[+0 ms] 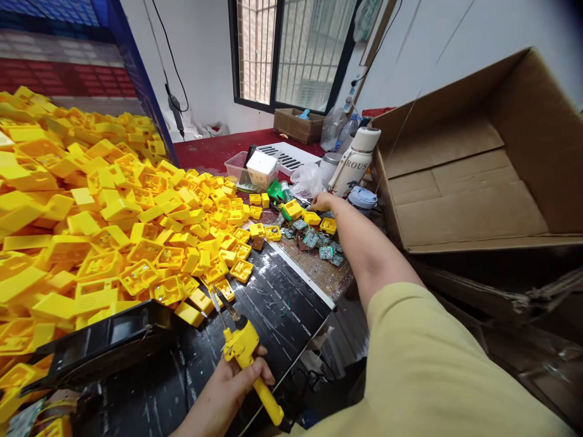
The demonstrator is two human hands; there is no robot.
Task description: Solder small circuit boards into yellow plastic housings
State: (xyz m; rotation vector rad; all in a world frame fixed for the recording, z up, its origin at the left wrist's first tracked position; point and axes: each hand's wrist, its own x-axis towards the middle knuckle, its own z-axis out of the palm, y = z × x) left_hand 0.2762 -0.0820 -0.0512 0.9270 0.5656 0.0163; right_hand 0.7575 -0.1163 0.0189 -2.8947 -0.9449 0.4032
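Observation:
My left hand (232,379) is closed round the handle of a yellow soldering gun (246,352), its tip pointing up and left over the black mat (282,303). My right hand (321,200) is stretched far forward, fingers curled down among small green circuit boards (314,238) and a few yellow plastic housings (314,218). What the fingers hold, if anything, is hidden. A yellow sleeve covers my right upper arm.
A huge heap of yellow plastic housings (100,200) fills the left. A black tray (109,340) lies at the lower left. A large open cardboard box (478,170) stands at the right. A white flask (355,161), a small tub (255,170) and bottles stand behind.

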